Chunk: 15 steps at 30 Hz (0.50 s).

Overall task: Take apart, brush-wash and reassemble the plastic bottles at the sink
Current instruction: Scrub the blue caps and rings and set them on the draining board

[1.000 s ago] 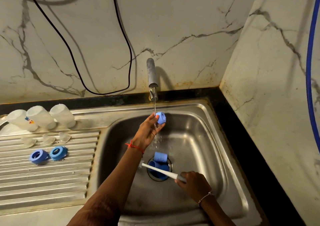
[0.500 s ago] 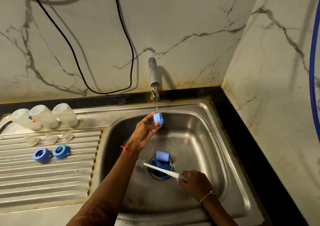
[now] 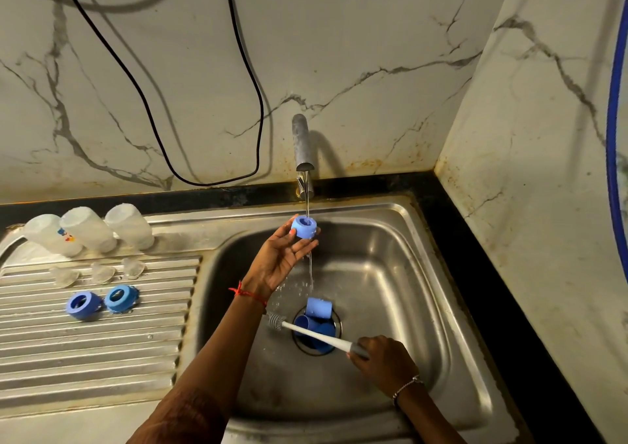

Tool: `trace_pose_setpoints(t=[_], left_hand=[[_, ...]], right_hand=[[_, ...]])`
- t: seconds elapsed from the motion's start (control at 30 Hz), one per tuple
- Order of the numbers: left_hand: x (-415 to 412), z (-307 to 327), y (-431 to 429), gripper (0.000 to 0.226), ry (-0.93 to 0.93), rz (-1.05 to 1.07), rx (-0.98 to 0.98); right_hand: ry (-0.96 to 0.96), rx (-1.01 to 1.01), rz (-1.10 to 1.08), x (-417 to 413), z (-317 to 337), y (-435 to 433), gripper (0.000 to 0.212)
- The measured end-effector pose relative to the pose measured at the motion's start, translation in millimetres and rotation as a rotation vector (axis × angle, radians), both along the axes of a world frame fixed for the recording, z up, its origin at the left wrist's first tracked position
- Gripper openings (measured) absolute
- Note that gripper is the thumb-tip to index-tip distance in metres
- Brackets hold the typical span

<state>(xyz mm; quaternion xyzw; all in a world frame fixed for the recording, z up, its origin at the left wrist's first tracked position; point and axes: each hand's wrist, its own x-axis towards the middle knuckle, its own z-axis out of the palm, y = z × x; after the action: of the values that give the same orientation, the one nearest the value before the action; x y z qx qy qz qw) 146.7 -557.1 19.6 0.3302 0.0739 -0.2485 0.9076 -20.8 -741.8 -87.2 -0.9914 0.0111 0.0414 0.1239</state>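
Left grip (image 3: 280, 260): palm up at 12 o'clock of the sink basin (image 3: 390, 273), thumb and fingertips closed lightly round a blue collar ring (image 3: 304, 227).
Blue collar ring: open side up, directly beneath the tap (image 3: 300, 144); water stream (image 3: 308, 205) falling into it and on down past the fingers.
Right grip (image 3: 385, 363): at 5 o'clock of the basin, fingers curled tight round the handle end of a bottle brush (image 3: 316, 334).
Bottle brush: white shaft lying over the drain, bristle head (image 3: 274, 321) pointing to 10 o'clock, just beside the left forearm.
Drain: two blue caps (image 3: 317, 311) resting in it, lighter one at 12 o'clock of the darker, both under the brush shaft.
Drainboard surface (image 3: 85, 358): at 9 o'clock of the basin; three clear bottles (image 3: 88, 229) in a row along the far edge, three clear teats (image 3: 102, 272) just in front of them, two spare rings (image 3: 102, 302) side by side on the ribs, nearer still.
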Motion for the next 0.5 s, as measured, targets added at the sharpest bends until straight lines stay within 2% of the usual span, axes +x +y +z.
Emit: trace_pose_setpoints(t=[0.07,0.13,0.23,0.33,0.43,0.5], left_hand=[[0.4,3.3,-1.4,0.039,0.022,-0.001,-0.018],[1.2,5.3,-2.0,0.039,0.043,-0.009,-0.059],[0.9,9.5,-1.9,0.03,0.094,-0.023,-0.075],[1.6,11.0,-1.0,0.033,0.144,-0.014,-0.111],[2.4,10.3,-0.1,0.034,0.187,0.011,-0.171],[4.9,9.5,-0.3,0.035,0.216,0.025,-0.201]], right_hand=[[0.02,0.025,0.002,-0.4,1.2,0.1,0.028],[-0.039,0.005,0.015,-0.5,1.2,-1.0,0.027],[-0.105,0.102,0.047,-2.1,4.7,0.4,0.03],[-0.023,0.09,0.075,0.3,4.7,0.8,0.034],[-0.045,0.013,0.062,-0.5,13.4,0.0,0.029],[0.043,-0.019,0.029,-0.8,12.9,1.4,0.035]])
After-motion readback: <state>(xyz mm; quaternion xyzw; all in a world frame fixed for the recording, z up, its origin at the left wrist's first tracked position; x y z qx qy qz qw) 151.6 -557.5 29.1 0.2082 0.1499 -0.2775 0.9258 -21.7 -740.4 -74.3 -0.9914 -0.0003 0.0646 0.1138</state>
